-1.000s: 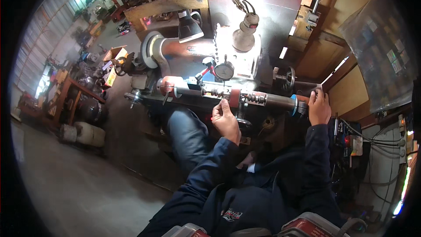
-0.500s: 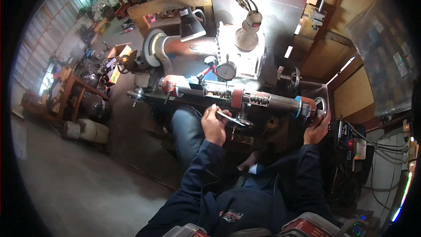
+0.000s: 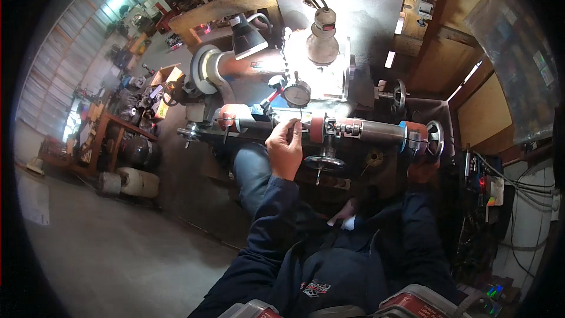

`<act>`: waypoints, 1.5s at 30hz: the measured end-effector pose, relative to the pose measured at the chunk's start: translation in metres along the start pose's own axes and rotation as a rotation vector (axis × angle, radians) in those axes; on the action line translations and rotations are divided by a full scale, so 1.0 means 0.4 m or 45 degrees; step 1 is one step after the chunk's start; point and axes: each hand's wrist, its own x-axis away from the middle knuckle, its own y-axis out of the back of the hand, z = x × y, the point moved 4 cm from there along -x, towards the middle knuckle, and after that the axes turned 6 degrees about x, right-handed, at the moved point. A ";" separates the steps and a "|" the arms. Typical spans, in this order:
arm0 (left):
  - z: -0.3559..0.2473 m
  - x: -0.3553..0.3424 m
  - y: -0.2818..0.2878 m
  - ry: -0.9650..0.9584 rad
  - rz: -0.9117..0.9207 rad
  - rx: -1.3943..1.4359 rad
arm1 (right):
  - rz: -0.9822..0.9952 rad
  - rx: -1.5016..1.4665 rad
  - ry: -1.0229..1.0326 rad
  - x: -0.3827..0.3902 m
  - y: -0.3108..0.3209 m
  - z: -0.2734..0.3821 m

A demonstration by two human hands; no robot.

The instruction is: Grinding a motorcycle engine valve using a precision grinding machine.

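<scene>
My left hand (image 3: 285,150) is raised to the long metal shaft (image 3: 379,132) lying across the machine. Its thumb and fingers are pinched together at the shaft's ringed middle, left of a red-brown clamp ring (image 3: 318,127). Whatever sits in the pinch is hidden by the fingers. A round dial gauge (image 3: 297,93) on a red-jointed arm stands just behind that hand. My right hand (image 3: 422,172) is in shadow below the chrome handwheel (image 3: 435,139) at the shaft's right end; its fingers do not show clearly.
A black lamp (image 3: 247,38) and a pale bulb-shaped lamp holder (image 3: 322,41) hang over the machine. Another handwheel (image 3: 325,164) juts out at the front, near my knees. Cables (image 3: 518,188) run along the right wall. Cluttered shelving and a white jug (image 3: 138,181) stand at left.
My left hand has moved up and forward from the front handwheel to the shaft; the slim metal tool seen in it is now out of sight. My right hand has dropped slightly below its handwheel.
</scene>
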 end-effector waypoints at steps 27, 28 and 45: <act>-0.058 -0.051 0.001 -0.554 0.409 -0.737 | 0.894 0.059 -0.052 -0.492 0.029 0.231; -0.051 -0.039 -0.007 -0.510 0.422 -0.776 | 1.002 0.273 -0.011 -0.477 -0.007 0.246; 0.063 0.135 -0.074 1.305 -0.428 1.421 | 0.760 -0.003 -0.092 -0.329 0.090 0.228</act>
